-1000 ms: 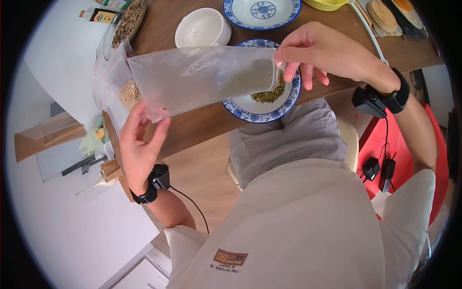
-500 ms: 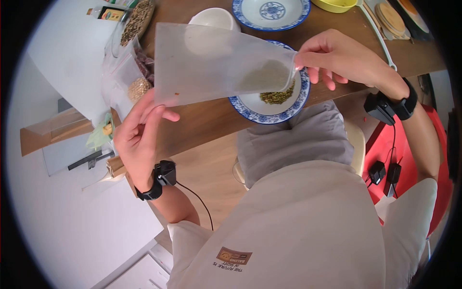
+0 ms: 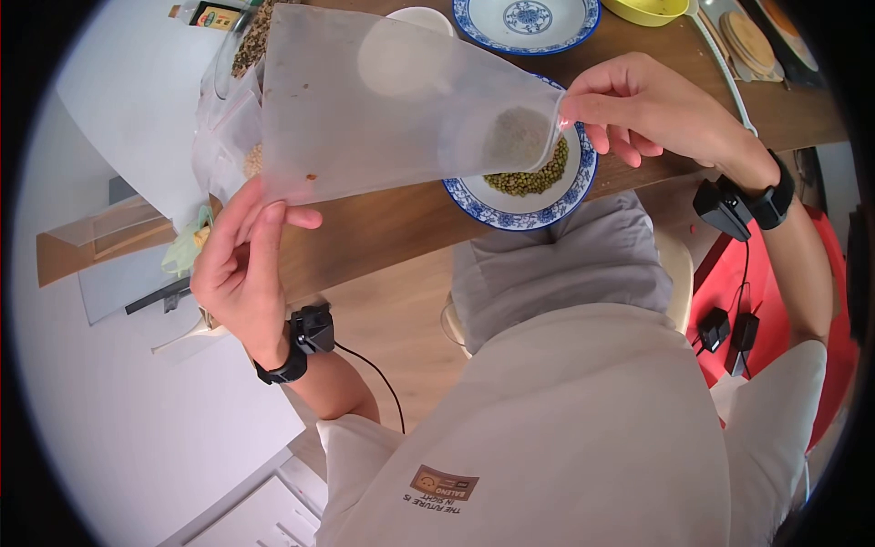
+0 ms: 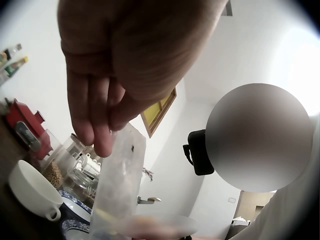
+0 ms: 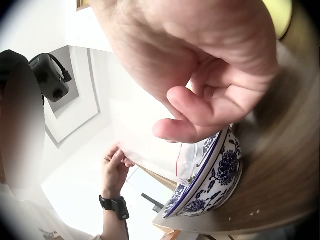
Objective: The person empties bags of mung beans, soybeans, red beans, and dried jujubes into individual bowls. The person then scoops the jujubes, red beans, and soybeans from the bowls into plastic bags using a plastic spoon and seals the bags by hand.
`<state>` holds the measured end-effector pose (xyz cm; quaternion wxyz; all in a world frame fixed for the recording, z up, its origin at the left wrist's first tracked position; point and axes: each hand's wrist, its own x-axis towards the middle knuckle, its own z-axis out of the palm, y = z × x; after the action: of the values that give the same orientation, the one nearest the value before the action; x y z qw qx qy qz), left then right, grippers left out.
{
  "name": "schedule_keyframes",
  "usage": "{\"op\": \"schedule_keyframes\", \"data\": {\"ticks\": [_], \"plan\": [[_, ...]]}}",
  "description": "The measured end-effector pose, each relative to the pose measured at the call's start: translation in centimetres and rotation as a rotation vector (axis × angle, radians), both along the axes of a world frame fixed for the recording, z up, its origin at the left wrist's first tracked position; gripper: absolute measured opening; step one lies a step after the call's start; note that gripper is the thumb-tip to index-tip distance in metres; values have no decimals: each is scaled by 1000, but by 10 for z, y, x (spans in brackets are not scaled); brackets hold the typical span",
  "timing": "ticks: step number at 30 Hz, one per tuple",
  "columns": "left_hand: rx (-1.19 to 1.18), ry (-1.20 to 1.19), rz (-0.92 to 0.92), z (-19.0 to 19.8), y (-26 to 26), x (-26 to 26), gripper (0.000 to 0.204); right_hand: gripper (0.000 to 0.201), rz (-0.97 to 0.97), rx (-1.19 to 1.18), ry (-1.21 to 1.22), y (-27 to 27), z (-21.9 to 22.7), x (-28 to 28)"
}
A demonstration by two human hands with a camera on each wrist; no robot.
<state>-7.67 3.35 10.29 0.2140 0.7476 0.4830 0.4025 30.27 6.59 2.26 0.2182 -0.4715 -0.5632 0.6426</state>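
A cloudy plastic zip bag stretches between both hands in the head view, its far end raised and its mouth low over a blue-and-white bowl. Green mung beans lie in the bowl, and a dim clump of them shows through the bag near the mouth. My left hand pinches a bottom corner of the bag between thumb and fingers. At the mouth, my right hand pinches the bag's edge, its other fingers loosely bent. In the right wrist view the red-lined mouth dips inside the bowl's rim.
Behind the bag stands a white cup with a handle. A second blue-and-white bowl and a yellow-green basin are at the back. Bagged pale beans sit at the left. Wooden lids lie at the far right.
My left hand has lifted the bag's closed end, steepening its tilt. The clump inside the bag has shrunk and more mung beans show in the bowl. My right hand keeps its pinch over the bowl.
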Motion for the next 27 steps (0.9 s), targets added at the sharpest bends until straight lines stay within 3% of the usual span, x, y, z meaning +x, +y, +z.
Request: {"op": "schedule_keyframes", "data": {"ticks": [11, 20, 23, 25, 27], "plan": [[57, -11, 24, 0, 0, 1, 28, 26, -23, 64, 16, -2, -1, -6], [-14, -1, 12, -3, 5, 1, 25, 24, -81, -20, 96, -6, -2, -1], [-71, -150, -4, -13, 13, -4, 27, 24, -99, -47, 119, -7, 3, -4], [-215, -549, -19, -27, 20, -1, 28, 24, -150, 3, 177, -3, -1, -6], [-295, -527, -70, -38, 21, 7, 28, 25, -161, 18, 179, -2, -5, -10]]}}
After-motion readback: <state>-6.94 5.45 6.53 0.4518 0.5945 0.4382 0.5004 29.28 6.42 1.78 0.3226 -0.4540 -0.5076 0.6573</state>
